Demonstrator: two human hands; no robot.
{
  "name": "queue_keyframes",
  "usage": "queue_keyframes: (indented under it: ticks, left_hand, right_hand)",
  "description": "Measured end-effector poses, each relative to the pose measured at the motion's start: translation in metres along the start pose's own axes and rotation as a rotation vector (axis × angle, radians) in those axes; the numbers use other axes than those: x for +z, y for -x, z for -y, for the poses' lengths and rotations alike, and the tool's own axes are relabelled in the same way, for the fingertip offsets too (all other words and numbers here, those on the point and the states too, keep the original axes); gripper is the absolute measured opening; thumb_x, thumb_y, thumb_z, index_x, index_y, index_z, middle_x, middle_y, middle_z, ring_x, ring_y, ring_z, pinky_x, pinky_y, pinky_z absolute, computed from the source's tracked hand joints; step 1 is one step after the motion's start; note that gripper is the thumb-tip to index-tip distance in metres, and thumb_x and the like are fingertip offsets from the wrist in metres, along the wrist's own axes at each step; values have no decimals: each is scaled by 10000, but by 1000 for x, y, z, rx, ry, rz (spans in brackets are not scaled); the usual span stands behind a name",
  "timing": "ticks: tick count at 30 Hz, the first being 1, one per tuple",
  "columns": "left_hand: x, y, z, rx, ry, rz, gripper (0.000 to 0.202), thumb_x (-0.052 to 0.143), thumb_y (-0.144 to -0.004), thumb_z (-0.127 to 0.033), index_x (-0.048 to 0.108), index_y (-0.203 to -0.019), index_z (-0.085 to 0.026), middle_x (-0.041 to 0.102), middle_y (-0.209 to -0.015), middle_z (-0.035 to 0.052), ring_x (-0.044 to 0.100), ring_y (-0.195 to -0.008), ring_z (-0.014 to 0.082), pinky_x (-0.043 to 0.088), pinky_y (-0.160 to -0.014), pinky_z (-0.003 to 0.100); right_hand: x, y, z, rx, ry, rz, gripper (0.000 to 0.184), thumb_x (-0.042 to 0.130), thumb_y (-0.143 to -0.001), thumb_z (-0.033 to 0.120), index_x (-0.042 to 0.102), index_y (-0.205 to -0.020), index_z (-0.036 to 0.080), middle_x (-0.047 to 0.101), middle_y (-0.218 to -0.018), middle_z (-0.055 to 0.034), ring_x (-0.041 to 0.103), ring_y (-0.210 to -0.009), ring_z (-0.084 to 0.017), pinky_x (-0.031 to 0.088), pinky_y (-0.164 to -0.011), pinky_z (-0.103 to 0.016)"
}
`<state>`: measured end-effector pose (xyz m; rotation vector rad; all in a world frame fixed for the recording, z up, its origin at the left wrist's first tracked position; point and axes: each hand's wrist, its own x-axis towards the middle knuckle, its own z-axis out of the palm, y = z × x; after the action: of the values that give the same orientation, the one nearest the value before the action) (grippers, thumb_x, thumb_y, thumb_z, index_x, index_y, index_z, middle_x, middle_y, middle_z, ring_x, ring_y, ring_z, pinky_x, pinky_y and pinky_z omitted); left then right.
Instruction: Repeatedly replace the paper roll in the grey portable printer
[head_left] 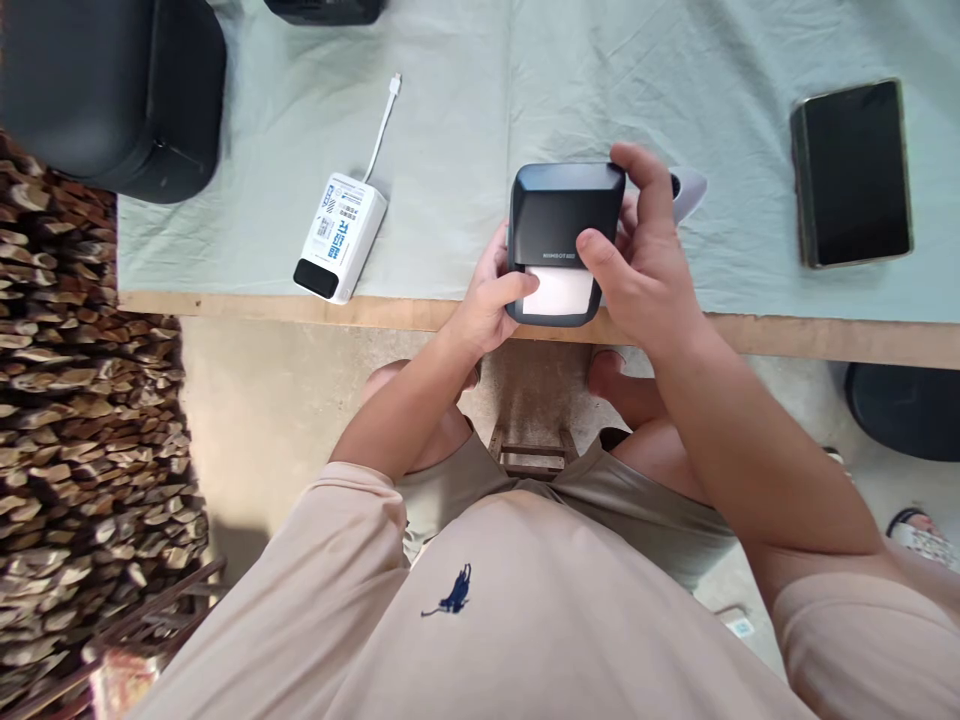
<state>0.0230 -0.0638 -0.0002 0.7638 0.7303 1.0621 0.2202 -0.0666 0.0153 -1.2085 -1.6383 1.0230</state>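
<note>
Head view — both hands on one small black device

At far left, stacked split wood (90, 400); just in from it, a large dark case (112, 90) on the pale green cloth (457, 90). Next along, a white block-shaped device (341, 235) with a short cable (381, 130), lying near the wooden table edge (787, 340). Best left alone there, well apart from the work.

Around the middle, the left hand (491, 300): grasping the lower left side of the black device (566, 225), thumb laid on a white panel (559, 295), probably paper, low on the front. Fingers mostly hidden behind. Carry the weight on the casing and keep the thumb light, so as not to crease or drag the white part.

Black device itself: held up over the table edge, front face toward the camera. Better kept back over the cloth — less risk in a slip.

Right hand (652, 270): apparently grasping the right side, index finger bent at the top corner, thumb tip over the front face. Cannot tell the pressure, nor the hold of the hidden fingers. Steady that corner evenly against the left grip to prevent twisting.

Just beyond, partly hidden, a pale object (691, 192); at far right, a dark-screened device (862, 175), lying flat, out of the way.
</note>
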Motion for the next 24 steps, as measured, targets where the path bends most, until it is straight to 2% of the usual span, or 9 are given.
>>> queue_keyframes:
  ticks: [2, 5, 8, 11, 15, 20, 24]
  left_hand:
    - [1, 0, -1, 8, -3, 6, 661, 1015, -709, -553, 710, -1221, -267, 847, -1055, 25, 803, -1408, 386, 735, -978, 436]
    - [7, 3, -4, 2, -20, -25, 651, 964, -804, -676, 714, -1242, -266, 858, -1146, 34, 780, -1464, 370, 718, -1107, 454]
    - [14, 5, -7, -8, -25, -78, 433, 857, -972, -566, 715, -1232, -251, 860, -1176, 33, 765, -1501, 348, 704, -1170, 467]
    - [19, 6, -9, -27, 3, -90, 246, 776, -1051, -422, 718, -1189, -226, 856, -1151, 42, 763, -1511, 351, 703, -1190, 495]
    - [22, 6, -12, -32, 40, -71, 175, 743, -1069, -358, 727, -1175, -219, 845, -1103, 45, 723, -1568, 354, 681, -1242, 521]
    - [22, 6, -14, -31, 56, -71, 119, 697, -1082, -297, 738, -1168, -226, 846, -1054, 36, 700, -1599, 338, 658, -1278, 528]
    - [26, 6, -17, -75, 88, -126, 174, 619, -1117, -306, 756, -1185, -224, 879, -1173, 54, 667, -1637, 330, 630, -1313, 510]
  right_hand:
    - [2, -1, -5, 13, -103, 13, 762, 585, -1095, 802, 334, -1769, 548, 745, -1526, -40, 802, -1317, -321, 736, -1056, -528]
    - [4, -2, -11, 25, -225, 31, 829, 665, -1048, 822, 341, -1763, 555, 778, -1487, -29, 803, -1339, -323, 720, -1121, -543]
    - [2, -4, -14, 48, -257, 43, 868, 702, -1003, 861, 403, -1743, 521, 775, -1500, -40, 784, -1386, -337, 709, -1152, -558]
    - [-2, -4, -16, 56, -252, 42, 875, 736, -972, 873, 465, -1716, 500, 747, -1562, -49, 763, -1423, -349, 704, -1161, -571]
    - [-5, -4, -18, 48, -224, 36, 903, 748, -944, 900, 491, -1704, 487, 722, -1608, -64, 751, -1435, -355, 718, -1121, -549]
    - [-8, -4, -20, 46, -154, 40, 880, 739, -967, 869, 490, -1714, 476, 737, -1567, -82, 754, -1417, -350, 727, -1067, -518]
    - [-8, -3, -20, 36, -147, 45, 833, 724, -1012, 801, 465, -1734, 476, 764, -1523, -75, 774, -1382, -338, 724, -1063, -519]
